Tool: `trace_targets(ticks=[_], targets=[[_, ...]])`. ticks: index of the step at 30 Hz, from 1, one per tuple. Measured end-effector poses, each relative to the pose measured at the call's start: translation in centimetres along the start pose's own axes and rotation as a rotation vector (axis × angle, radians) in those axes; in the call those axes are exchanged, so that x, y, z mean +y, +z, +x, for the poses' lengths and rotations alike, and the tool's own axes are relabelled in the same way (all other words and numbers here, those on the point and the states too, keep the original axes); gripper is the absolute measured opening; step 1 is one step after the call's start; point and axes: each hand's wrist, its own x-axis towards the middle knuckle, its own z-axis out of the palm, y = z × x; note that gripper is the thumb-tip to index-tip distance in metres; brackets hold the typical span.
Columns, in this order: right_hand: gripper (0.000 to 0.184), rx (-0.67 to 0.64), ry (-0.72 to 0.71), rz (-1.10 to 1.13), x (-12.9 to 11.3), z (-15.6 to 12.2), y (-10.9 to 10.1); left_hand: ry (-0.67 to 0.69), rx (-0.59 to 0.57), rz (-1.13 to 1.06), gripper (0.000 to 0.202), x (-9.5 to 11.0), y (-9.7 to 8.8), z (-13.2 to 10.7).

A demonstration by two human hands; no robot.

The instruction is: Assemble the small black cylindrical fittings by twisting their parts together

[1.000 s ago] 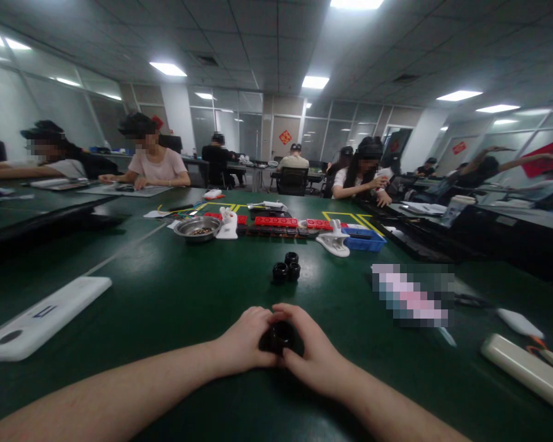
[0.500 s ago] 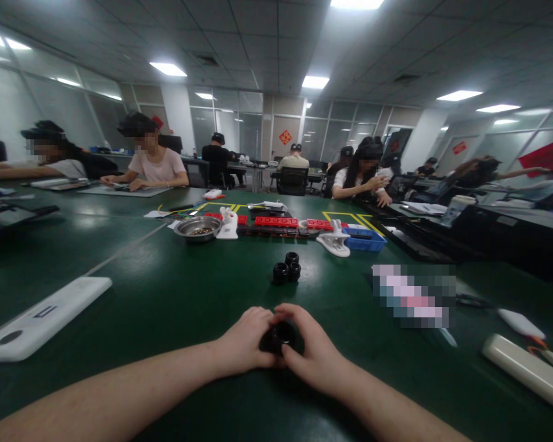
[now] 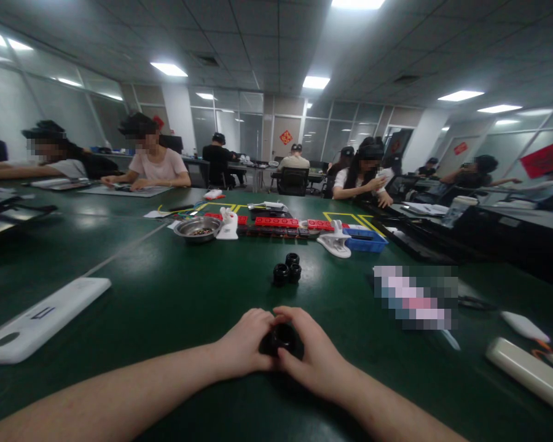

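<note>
Both of my hands meet low on the green table [image 3: 175, 294] around one small black round part [image 3: 282, 336]. My left hand [image 3: 244, 345] grips its left side with curled fingers. My right hand [image 3: 314, 359] wraps its right side, thumb over the top. Only the part's upper face shows between my fingers. Three more black round parts [image 3: 286, 269] stand clustered on the table a little beyond my hands.
A white flat device [image 3: 37, 318] lies at the left, a white bar [image 3: 528, 373] and a white pen-like tool [image 3: 521, 325] at the right. Farther back sit a metal bowl [image 3: 197, 228], red strips [image 3: 276, 221], a blue tray [image 3: 365, 239]. Other people work around the tables.
My hands and the part stay in place, with only slight finger shifts. A person at the far right has lowered a raised arm.
</note>
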Motion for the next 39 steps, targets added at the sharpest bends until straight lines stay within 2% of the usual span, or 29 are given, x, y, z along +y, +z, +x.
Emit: trace_targets(ticks=[2,4,8,12,14,17,19,24,28,31,35,39], targets=[[0.061,-0.047,-0.078,-0.006,-0.18,-0.15,-0.14,0.012,-0.005,-0.002,0.050,-0.16,0.06,-0.04],[0.063,-0.037,-0.094,-0.034,-0.34,-0.20,-0.14,0.010,-0.007,0.012,0.051,-0.32,0.13,-0.05],[0.059,0.072,0.021,-0.088,-0.33,0.01,0.17,0.013,0.010,0.030,0.042,-0.28,0.18,0.04],[0.045,0.116,0.083,-0.105,-0.22,0.12,0.28,0.009,0.017,0.031,0.038,-0.08,0.20,0.08],[0.041,0.073,0.046,-0.069,-0.28,0.03,0.16,0.007,0.012,0.013,0.038,-0.11,0.23,0.05],[0.047,0.010,-0.040,-0.007,-0.32,-0.20,-0.05,0.001,0.003,-0.010,0.042,-0.20,0.21,-0.02],[0.050,0.019,-0.062,-0.003,-0.24,-0.27,-0.11,0.002,0.006,-0.012,0.043,-0.20,0.14,-0.04],[0.045,0.131,0.027,-0.080,0.08,-0.01,0.05,0.012,0.026,0.033,0.038,-0.09,0.14,0.01],[0.043,0.135,0.093,-0.123,0.02,0.19,0.14,0.022,0.036,0.051,0.038,-0.19,0.36,0.10],[0.040,0.091,0.031,-0.099,-0.16,0.08,0.01,0.016,0.028,0.026,0.039,-0.27,0.37,0.13],[0.047,0.033,-0.089,-0.041,-0.38,-0.22,-0.36,0.010,0.015,0.003,0.045,-0.20,0.20,0.08],[0.046,0.070,-0.084,-0.092,-0.41,-0.23,-0.35,0.004,0.021,0.006,0.039,-0.13,0.21,0.03]])
